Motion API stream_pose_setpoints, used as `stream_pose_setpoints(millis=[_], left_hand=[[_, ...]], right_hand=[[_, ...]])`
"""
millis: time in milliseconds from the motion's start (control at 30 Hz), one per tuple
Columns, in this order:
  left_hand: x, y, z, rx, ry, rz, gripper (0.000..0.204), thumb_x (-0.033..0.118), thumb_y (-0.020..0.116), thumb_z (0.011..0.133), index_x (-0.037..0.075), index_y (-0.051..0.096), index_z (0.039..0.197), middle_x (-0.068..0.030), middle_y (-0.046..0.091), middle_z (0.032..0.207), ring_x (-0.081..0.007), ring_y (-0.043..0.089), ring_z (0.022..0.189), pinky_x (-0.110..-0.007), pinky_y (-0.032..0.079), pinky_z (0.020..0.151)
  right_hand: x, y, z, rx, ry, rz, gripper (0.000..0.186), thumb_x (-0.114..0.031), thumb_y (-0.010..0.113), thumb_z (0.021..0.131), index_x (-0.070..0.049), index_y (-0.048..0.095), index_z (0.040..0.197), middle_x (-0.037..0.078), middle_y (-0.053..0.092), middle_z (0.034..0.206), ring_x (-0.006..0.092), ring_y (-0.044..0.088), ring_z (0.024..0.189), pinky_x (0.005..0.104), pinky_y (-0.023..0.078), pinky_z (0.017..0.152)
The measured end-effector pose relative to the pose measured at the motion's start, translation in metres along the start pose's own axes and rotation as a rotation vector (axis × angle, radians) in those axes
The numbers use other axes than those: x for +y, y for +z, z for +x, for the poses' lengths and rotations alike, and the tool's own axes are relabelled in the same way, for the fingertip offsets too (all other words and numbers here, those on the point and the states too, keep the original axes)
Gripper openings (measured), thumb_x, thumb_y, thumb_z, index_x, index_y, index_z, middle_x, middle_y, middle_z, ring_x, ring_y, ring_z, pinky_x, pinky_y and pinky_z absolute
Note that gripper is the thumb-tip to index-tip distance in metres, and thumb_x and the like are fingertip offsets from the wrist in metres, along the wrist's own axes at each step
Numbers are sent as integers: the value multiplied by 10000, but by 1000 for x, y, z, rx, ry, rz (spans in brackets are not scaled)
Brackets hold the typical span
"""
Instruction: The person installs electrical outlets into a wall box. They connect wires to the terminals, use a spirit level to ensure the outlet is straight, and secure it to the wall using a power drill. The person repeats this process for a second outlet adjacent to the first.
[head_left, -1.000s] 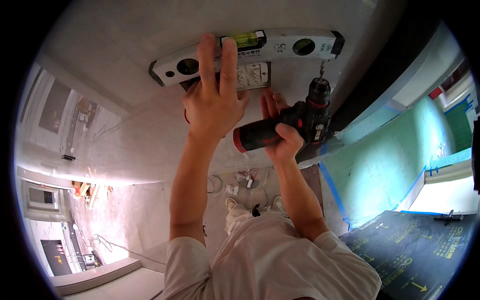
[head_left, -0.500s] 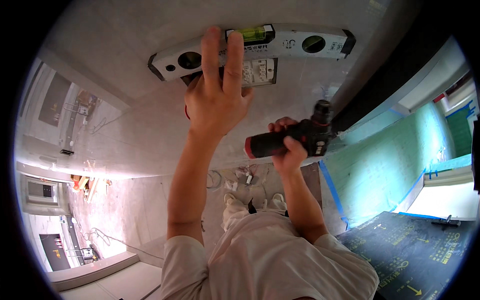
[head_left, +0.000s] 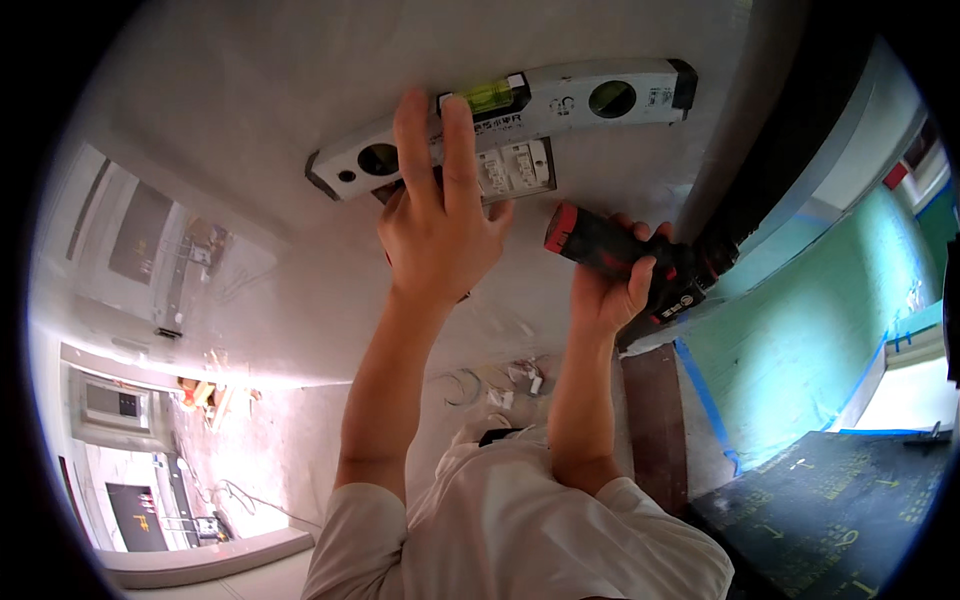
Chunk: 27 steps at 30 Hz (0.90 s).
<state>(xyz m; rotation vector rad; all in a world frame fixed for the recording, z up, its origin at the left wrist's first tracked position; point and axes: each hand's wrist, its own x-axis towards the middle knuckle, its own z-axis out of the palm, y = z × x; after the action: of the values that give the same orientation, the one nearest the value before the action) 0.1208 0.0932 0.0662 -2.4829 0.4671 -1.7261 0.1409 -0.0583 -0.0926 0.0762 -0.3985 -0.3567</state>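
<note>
A silver-grey spirit level (head_left: 560,100) with a yellow-green vial lies along the wall, its left end lower in the picture. Over its left half, the straightened index and middle fingers of my left hand (head_left: 440,235) press it in place. The other fingers curl out of sight, and a bit of red shows beside the palm. Just below the level, a white socket module (head_left: 515,170) sits in a wall opening, partly covered by my left hand. My right hand (head_left: 605,290) grips a black and red cordless drill (head_left: 605,243) by its handle, chuck toward the right, apart from the wall fittings.
A dark vertical frame (head_left: 770,160) stands at the right. Beyond it are green sheeting (head_left: 800,340) edged with blue tape and a dark printed board (head_left: 830,490). Loose cables and small white pieces (head_left: 500,397) lie on the floor below.
My right hand has moved right with the drill, turning its chuck from upward to rightward. The level looks more tilted, with my left fingers still on it. The whole view has shifted somewhat.
</note>
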Motion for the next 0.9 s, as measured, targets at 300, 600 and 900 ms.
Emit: stream_pose_setpoints(millis=[300, 600, 900], left_hand=[[2, 2, 2, 56, 34, -14, 1161, 75, 900, 491, 5, 428, 1549, -328, 425, 1550, -284, 745, 946, -289, 599, 555], [5, -2, 1, 13, 13, -55, 1213, 68, 898, 483, 19, 387, 1582, -343, 383, 1579, -298, 752, 936, -318, 614, 606], [5, -4, 1, 10, 19, -46, 1201, 77, 910, 478, 12, 402, 1565, -350, 387, 1571, -309, 753, 937, -322, 623, 608]], right_hand=[[53, 18, -6, 77, -268, 313, 459, -118, 787, 937, -173, 597, 1351, 23, 729, 1210, 262, 583, 1297, 539, 364, 1227], [52, 24, -4, 32, -300, 252, 463, -123, 769, 951, -171, 580, 1372, 29, 733, 1245, 272, 585, 1309, 539, 368, 1223], [48, 17, -14, 11, -259, 184, 462, -153, 754, 968, -170, 564, 1389, 27, 714, 1267, 270, 576, 1307, 533, 363, 1225]])
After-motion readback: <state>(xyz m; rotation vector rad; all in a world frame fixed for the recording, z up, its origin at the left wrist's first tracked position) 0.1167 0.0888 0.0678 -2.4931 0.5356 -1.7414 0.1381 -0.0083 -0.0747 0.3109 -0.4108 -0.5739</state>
